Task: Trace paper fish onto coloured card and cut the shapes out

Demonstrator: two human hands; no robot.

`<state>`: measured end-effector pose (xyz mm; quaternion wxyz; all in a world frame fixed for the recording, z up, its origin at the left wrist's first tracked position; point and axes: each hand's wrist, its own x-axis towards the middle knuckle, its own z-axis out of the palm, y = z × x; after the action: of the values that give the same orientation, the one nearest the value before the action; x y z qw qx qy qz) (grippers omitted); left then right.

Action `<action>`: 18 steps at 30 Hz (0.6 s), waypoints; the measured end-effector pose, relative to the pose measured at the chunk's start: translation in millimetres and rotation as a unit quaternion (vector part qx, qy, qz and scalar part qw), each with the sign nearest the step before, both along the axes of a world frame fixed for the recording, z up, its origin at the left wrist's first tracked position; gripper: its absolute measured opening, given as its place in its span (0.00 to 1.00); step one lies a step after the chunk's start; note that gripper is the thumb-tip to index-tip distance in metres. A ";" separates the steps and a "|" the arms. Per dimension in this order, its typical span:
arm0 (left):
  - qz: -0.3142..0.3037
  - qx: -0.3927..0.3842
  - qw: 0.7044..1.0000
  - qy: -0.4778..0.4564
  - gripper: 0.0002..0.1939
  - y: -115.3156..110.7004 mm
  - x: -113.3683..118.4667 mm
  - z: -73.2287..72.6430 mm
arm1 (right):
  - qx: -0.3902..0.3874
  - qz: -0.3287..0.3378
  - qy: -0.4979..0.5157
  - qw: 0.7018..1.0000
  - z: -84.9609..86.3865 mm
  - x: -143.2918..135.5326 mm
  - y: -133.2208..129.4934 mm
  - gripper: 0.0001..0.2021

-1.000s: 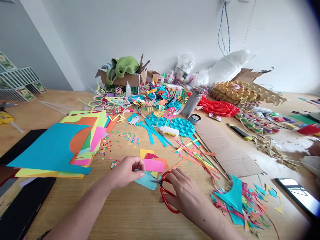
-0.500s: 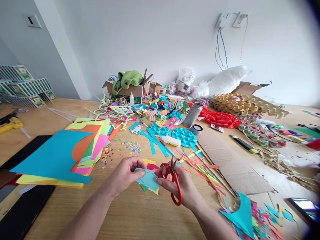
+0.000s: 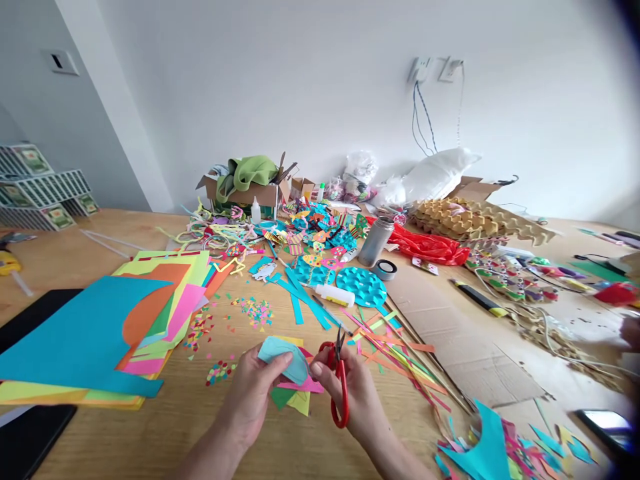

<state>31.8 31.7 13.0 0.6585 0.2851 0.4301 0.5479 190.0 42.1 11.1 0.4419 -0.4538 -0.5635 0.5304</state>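
Note:
Between the thumb and fingers of my left hand [image 3: 255,390] is a light blue piece of paper [image 3: 286,359] with faint drawn lines on it. My right hand [image 3: 357,387] has red-handled scissors [image 3: 341,383] hooked in its fingers, blades pointing up and slightly apart. The right thumb and fingertip are close to the paper's right edge; I cannot tell whether they touch it. Under the held paper lie a pink paper piece [image 3: 314,381], a green piece [image 3: 282,397] and a yellow piece [image 3: 301,403].
Stacked coloured sheets [image 3: 75,327] lie at left. Ahead are confetti [image 3: 254,311], a white glue bottle [image 3: 335,295], a blue dimpled disc [image 3: 361,287] and a metal bottle [image 3: 376,241]. Flat cardboard [image 3: 450,340] and paper scraps [image 3: 487,443] are on the right. A dark, blurred shape [image 3: 631,332] shows at the right edge.
My left hand has tilted the blue paper, showing more of its face. The right fingers have come off its surface toward its edge. The view has shifted right and up; more round confetti shows.

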 end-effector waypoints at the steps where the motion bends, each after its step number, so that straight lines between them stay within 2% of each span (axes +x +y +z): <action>1: 0.023 -0.008 1.000 0.000 0.14 1.5 -1.7 -0.4 | 0.015 0.014 -0.029 0.999 -0.6 2.7 -0.2 0.21; 4: 0.074 -0.023 0.997 -0.003 0.15 5.6 -8.4 -1.9 | 0.012 0.102 -0.095 0.990 -1.0 9.1 -2.6 0.22; 7: 0.092 -0.028 0.995 -0.011 0.15 7.5 -12.7 -3.9 | -0.054 0.181 -0.151 0.970 -3.4 11.0 -6.7 0.24; 11: 0.091 -0.023 0.996 -0.009 0.14 6.9 -12.9 -5.0 | -0.113 0.196 -0.216 0.950 -10.1 10.7 -10.1 0.24; 18: 0.058 -0.028 0.998 -0.003 0.15 4.1 -9.9 -4.3 | -0.153 0.219 -0.203 0.942 -11.6 11.6 -9.7 0.24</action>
<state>21.9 35.8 8.7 0.6344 0.2396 0.4587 0.5742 201.6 32.4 -0.5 0.1159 -0.4792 -0.6390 0.5904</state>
